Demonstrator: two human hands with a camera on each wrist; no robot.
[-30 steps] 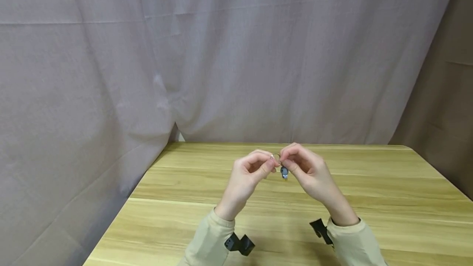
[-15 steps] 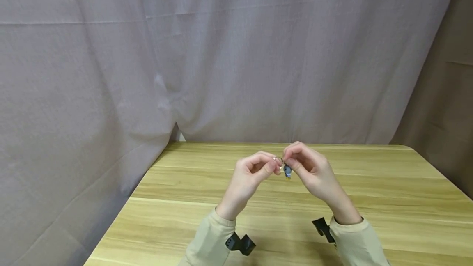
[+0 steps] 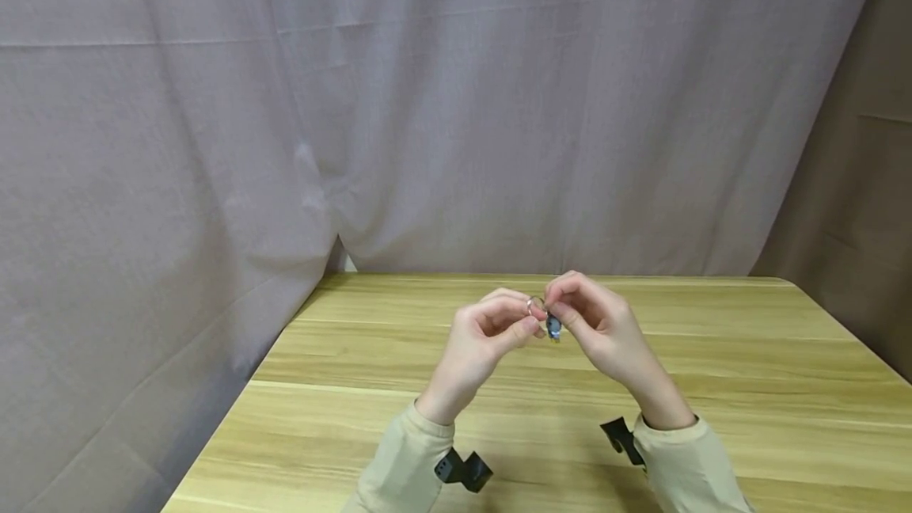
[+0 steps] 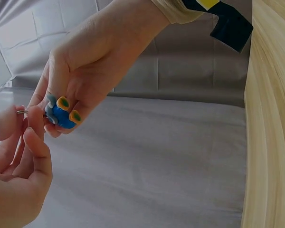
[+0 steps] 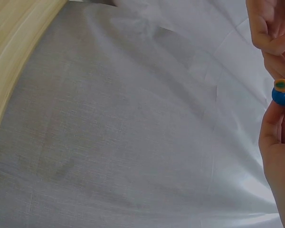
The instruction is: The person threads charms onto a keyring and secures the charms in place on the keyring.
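- Head view: both hands are raised above the table (image 3: 712,355), fingertips meeting over its middle. The left hand (image 3: 484,335) pinches a thin ring (image 3: 534,305) between thumb and forefinger; the right hand (image 3: 594,323) pinches the little blue charm (image 3: 553,328) that hangs just right of the ring. Held up off the table like this, the small parts sit close to the eyes and each hand can brace against the other, I'd judge. A grey curtain (image 3: 427,101) hangs behind the table. From here the charm is only a blue speck.
- Left wrist view: this one shows the charm (image 4: 61,114) plainly: a blue body with two yellow knobs with green centres, gripped by the curled fingers of the right hand (image 4: 85,76) from above. The ring (image 4: 23,112) shows as a sliver of wire at the left hand's (image 4: 16,166) fingertips, touching the charm's side. The table (image 4: 270,142) is only an edge here.
- Right wrist view: the charm (image 5: 282,92) peeks in at the frame's edge, between the left hand (image 5: 270,33) above and the right hand (image 5: 278,156) below. The ring is not clear here. Curtain (image 5: 133,118) fills the rest, with a corner of table (image 5: 14,57).
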